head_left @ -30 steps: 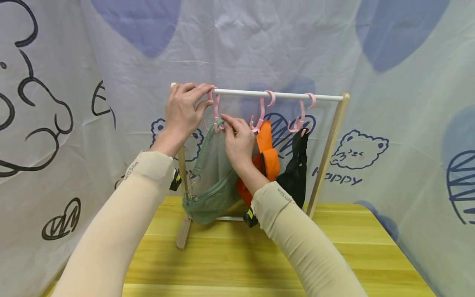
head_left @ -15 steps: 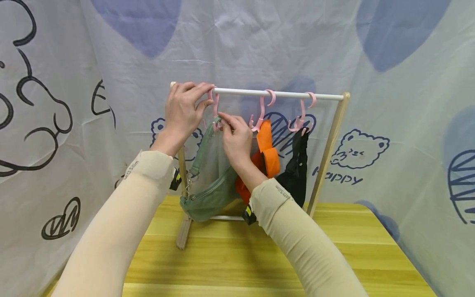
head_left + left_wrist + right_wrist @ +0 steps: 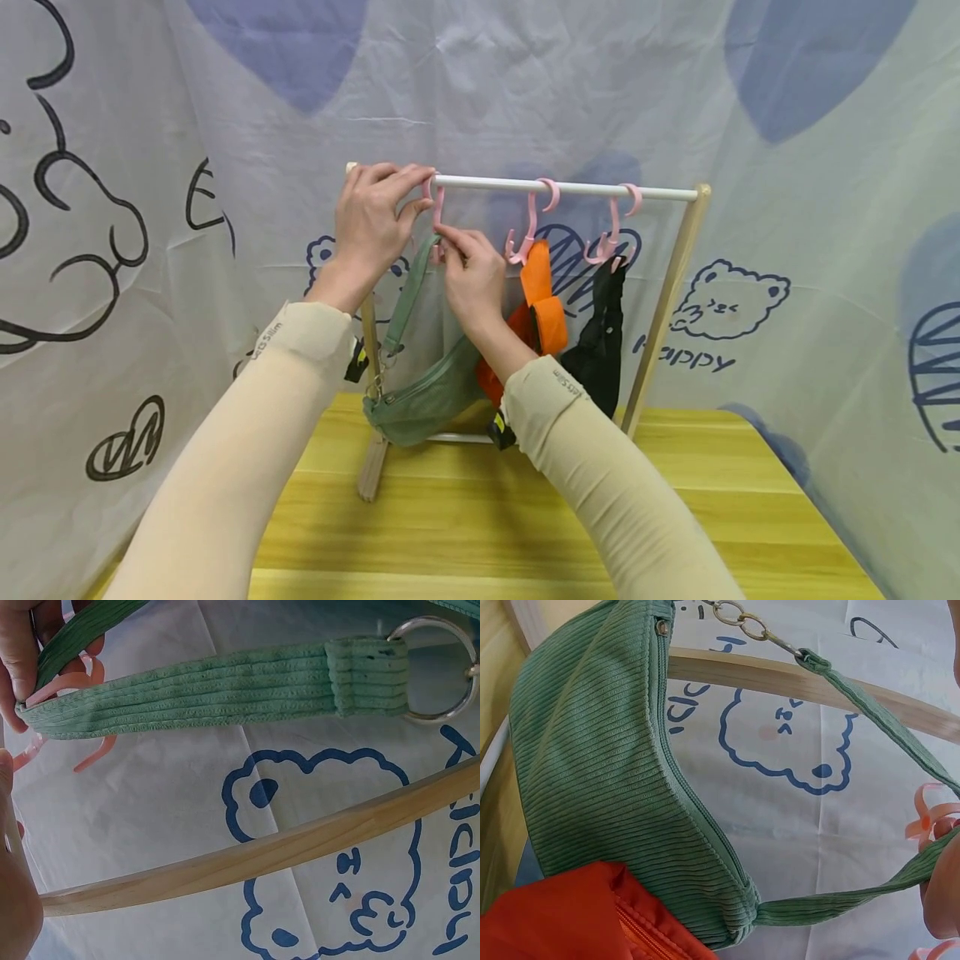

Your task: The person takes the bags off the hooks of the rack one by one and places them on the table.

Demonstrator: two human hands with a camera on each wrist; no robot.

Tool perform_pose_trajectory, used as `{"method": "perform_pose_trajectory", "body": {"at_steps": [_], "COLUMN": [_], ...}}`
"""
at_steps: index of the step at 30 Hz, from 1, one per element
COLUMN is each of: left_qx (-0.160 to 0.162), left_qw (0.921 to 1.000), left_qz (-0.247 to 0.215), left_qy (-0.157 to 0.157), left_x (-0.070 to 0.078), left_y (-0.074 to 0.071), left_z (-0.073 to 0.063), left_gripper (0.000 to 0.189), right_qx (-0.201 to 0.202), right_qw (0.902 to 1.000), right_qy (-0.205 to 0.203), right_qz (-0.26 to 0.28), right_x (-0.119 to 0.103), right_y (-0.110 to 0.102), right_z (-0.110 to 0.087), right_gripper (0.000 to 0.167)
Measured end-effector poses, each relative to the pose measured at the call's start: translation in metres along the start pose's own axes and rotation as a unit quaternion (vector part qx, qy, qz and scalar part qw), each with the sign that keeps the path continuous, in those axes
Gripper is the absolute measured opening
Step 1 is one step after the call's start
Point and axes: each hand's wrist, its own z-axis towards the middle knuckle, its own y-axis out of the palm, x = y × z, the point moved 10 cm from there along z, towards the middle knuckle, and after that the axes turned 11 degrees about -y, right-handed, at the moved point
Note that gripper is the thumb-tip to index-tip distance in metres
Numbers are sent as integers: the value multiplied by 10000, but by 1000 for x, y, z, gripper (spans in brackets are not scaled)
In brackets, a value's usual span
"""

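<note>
In the head view my left hand (image 3: 371, 221) is at the left end of the white rod (image 3: 487, 182), its thumb and fingers pinching the top of a pink hook (image 3: 438, 204). Just below, my right hand (image 3: 476, 279) pinches the strap (image 3: 408, 296) of a green corduroy shoulder bag (image 3: 423, 408) beside that hook's lower prongs. The left wrist view shows the folded strap (image 3: 217, 694) bent over a pink prong, right fingertips on it. Metal chain links join strap and zipped bag (image 3: 592, 765) in the right wrist view. My right hand partly hides the hook's lower end in the head view.
Two more pink hooks hang rightward on the rod; an orange bag (image 3: 546, 287) and a black bag (image 3: 600, 358) hang from them. The rack's wooden posts (image 3: 663, 317) stand on a yellow wood-grain table (image 3: 450, 533). A printed cloth (image 3: 570, 83) hangs behind and at the sides.
My right hand has moved slightly up and left with the strap, which now sits higher against the hook. The green bag has risen a little. My left hand stays at the rod.
</note>
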Motion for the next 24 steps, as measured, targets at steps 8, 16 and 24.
{"method": "perform_pose_trajectory", "body": {"at_steps": [8, 16, 24], "left_qx": [-13, -71, -302], "left_qw": [10000, 9999, 9994], "left_qz": [6, 50, 151], "left_qy": [-12, -70, -34], "left_x": [3, 1, 4], "left_y": [1, 3, 1], "left_z": [0, 0, 3], "left_gripper": [41, 40, 37], "right_qx": [90, 94, 84], "right_qw": [9999, 9999, 9992], "right_qy": [-140, -75, -33], "right_qz": [10, 68, 392], "right_x": [-3, -5, -7], "right_y": [-5, -9, -16], "right_z": [1, -2, -6], "right_gripper": [21, 21, 22]}}
